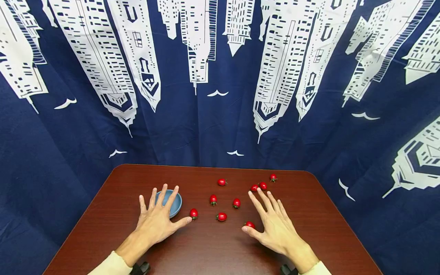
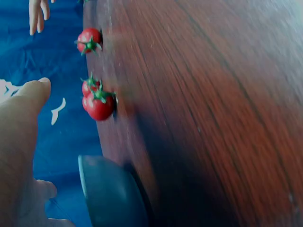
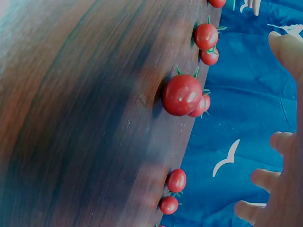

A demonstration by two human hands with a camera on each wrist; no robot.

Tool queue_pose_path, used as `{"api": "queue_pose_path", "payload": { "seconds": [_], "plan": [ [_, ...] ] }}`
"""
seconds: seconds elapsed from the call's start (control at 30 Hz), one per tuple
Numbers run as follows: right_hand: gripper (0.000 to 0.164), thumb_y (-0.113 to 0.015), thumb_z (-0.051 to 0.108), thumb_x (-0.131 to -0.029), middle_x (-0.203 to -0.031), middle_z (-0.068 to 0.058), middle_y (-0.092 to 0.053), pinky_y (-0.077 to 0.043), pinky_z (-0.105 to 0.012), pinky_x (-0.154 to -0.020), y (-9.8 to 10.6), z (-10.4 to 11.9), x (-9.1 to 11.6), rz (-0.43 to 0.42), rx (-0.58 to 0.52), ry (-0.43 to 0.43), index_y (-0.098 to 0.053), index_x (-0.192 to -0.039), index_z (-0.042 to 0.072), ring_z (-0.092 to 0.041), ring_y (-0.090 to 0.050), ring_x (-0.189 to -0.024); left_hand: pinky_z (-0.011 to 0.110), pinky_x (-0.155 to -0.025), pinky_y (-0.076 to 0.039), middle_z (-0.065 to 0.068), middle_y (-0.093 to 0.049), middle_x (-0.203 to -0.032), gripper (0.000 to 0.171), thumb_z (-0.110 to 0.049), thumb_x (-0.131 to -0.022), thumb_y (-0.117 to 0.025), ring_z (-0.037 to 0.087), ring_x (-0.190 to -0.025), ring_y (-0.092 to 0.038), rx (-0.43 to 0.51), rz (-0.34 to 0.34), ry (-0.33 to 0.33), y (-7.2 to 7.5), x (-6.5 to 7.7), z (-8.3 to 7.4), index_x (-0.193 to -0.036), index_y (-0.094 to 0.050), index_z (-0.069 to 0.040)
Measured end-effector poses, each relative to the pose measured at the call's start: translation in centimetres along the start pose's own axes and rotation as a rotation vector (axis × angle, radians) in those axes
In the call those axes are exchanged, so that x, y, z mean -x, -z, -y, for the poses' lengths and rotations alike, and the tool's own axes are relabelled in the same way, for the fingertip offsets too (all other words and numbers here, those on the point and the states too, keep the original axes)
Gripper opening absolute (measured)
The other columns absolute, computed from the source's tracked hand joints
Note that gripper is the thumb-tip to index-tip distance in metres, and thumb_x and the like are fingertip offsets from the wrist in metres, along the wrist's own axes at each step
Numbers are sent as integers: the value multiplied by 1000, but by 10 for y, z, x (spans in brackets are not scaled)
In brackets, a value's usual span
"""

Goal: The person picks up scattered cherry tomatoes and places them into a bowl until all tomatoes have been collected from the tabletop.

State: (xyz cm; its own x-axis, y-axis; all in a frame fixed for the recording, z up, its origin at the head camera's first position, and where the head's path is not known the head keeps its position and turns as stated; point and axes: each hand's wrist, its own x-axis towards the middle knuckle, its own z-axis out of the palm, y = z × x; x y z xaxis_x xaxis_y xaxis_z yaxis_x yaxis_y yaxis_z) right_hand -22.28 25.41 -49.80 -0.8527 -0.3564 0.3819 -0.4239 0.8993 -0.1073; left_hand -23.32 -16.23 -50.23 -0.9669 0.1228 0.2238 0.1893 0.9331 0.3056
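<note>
My left hand (image 1: pixel 155 223) is spread with straight fingers over a small blue bowl (image 1: pixel 177 205), partly covering it. Its thumb tip is close to a cherry tomato (image 1: pixel 194 213); whether they touch cannot be told. In the left wrist view, the bowl (image 2: pixel 113 194) stands on the table beside that hand. My right hand (image 1: pixel 277 231) is also spread and holds nothing. Near its thumb lies another cherry tomato (image 1: pixel 249 224), partly hidden. Beyond its fingertips sit two tomatoes side by side, one of them the rounder red tomato (image 1: pixel 263 185).
More cherry tomatoes with green stems lie about the brown wooden table (image 1: pixel 206 252): a middle tomato (image 1: pixel 221 217), a back tomato (image 1: pixel 222 182), a far right tomato (image 1: pixel 273 177) and others. Behind the table hangs a dark blue cloth (image 1: pixel 206 133) with white buildings and birds.
</note>
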Motion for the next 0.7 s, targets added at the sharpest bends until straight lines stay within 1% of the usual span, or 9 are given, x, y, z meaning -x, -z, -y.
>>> {"api": "queue_pose_path", "payload": {
  "seconds": [0.07,0.17,0.27,0.3,0.37,0.43,0.5,0.6,0.7],
  "plan": [
    [112,-84,73,-97,-192,-9,-34,-38,-79,-133,0,2,-2,2,-6,3,-27,-187,38,-51,-41,-173,94,-132,-9,22,-31,-192,117,-91,-94,-73,63,-174,-29,4,-2,12,1,-1,6,-186,-32,-30],
    [111,-85,71,-98,-191,-8,-36,-41,-78,-132,-1,5,-4,5,-15,13,-29,-186,36,-50,-43,-172,95,-131,-12,25,-33,-190,116,-87,-95,-75,64,-172,-34,34,14,33,2,-2,15,-186,-31,-29],
    [109,-84,70,-99,-192,-7,-36,-42,-77,-131,-2,7,-7,17,-28,25,-29,-186,36,-50,-44,-171,94,-131,-18,28,-35,-188,115,-80,-96,-80,64,-168,-40,81,29,53,5,-1,23,-186,-33,-25],
    [109,-84,70,-99,-192,-6,-36,-43,-77,-130,-2,8,-7,19,-34,28,-29,-186,36,-50,-44,-171,92,-131,-22,30,-36,-187,115,-77,-96,-83,65,-166,-42,99,32,56,5,-1,25,-185,-33,-23],
    [108,-84,69,-99,-191,-6,-36,-44,-76,-130,-3,10,-9,22,-40,36,-29,-186,36,-50,-45,-170,89,-128,-34,32,-38,-184,115,-72,-96,-86,66,-160,-48,131,35,58,7,0,28,-184,-35,-18],
    [107,-84,68,-99,-191,-6,-38,-46,-75,-129,-5,11,-9,22,-46,44,-32,-186,35,-50,-47,-169,83,-122,-47,33,-41,-181,116,-67,-95,-90,65,-154,-52,166,40,60,8,0,31,-183,-36,-15],
    [106,-86,67,-98,-189,-6,-40,-49,-74,-127,-6,13,-10,15,-51,58,-35,-185,33,-50,-50,-167,77,-115,-55,34,-44,-178,118,-63,-94,-92,62,-150,-55,186,45,62,9,0,34,-183,-35,-10],
    [102,-86,65,-99,-187,-6,-44,-52,-72,-123,-8,16,-14,8,-62,78,-39,-183,32,-48,-54,-164,71,-111,-60,34,-50,-173,119,-55,-92,-96,58,-146,-59,207,38,65,11,0,37,-181,-36,-4],
    [100,-87,63,-99,-186,-5,-47,-55,-69,-121,-8,20,-18,11,-68,94,-41,-182,32,-44,-57,-161,69,-112,-60,34,-55,-168,119,-51,-90,-98,56,-143,-62,212,27,69,13,-1,39,-178,-38,3]
  ]
}}
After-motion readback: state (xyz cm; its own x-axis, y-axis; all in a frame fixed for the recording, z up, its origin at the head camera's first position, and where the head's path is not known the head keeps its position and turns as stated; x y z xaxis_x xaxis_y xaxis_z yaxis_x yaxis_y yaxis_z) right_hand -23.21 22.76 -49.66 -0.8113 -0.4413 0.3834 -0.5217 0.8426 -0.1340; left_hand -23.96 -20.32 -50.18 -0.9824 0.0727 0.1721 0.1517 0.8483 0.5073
